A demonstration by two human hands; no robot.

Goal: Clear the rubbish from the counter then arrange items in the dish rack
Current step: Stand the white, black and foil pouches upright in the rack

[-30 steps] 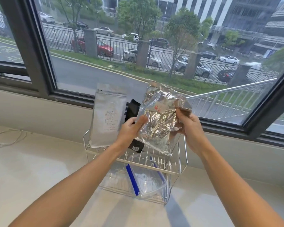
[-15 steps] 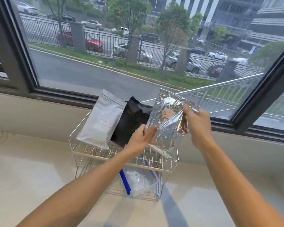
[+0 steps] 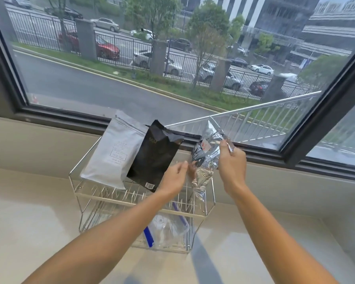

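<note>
The crinkled silver foil pouch (image 3: 206, 160) stands at the right end of the wire dish rack's (image 3: 139, 202) upper tier, its lower end down among the tines. The right hand (image 3: 232, 163) pinches its upper right edge; the left hand (image 3: 175, 178) meets its lower left side, though whether those fingers pinch the foil or merely steady it I cannot tell. It looks light, limp and slick, likely to sag or slide, so the stiffer sealed top edge seems the best place to take hold. Just left, a black pouch (image 3: 155, 158) and a grey zip pouch (image 3: 114, 152) lean in the same tier, leaving little room there. The rack's right rail lies close. A clear zip bag (image 3: 166, 228) lies on the lower tier; bare counter (image 3: 39, 218) spreads around.
</note>
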